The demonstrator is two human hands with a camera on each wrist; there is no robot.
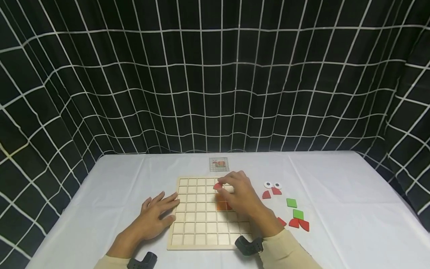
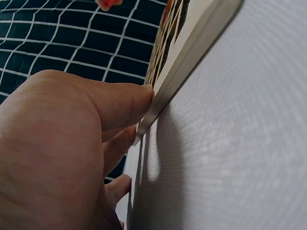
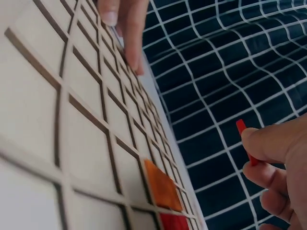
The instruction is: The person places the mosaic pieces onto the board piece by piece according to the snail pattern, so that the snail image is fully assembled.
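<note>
My right hand (image 1: 242, 192) pinches a small red quarter-round tile (image 1: 217, 185) between thumb and forefinger, held above the upper part of a wooden grid board (image 1: 200, 227). In the right wrist view the red tile (image 3: 253, 160) appears edge-on, apart from the board. Orange tiles (image 1: 220, 201) lie in cells under that hand, beside a red tile (image 3: 173, 221) partly out of the right wrist view. My left hand (image 1: 152, 220) rests at the board's left edge, fingers spread; in the left wrist view its thumb (image 2: 127, 103) touches the rim.
Right of the board lie two round eye pieces (image 1: 277, 185), two green square tiles (image 1: 291, 203) and several red tiles (image 1: 304, 225). One red tile (image 1: 281, 221) is partly behind the right forearm. A picture card (image 1: 218, 164) lies beyond the board on the white tablecloth (image 1: 336, 194).
</note>
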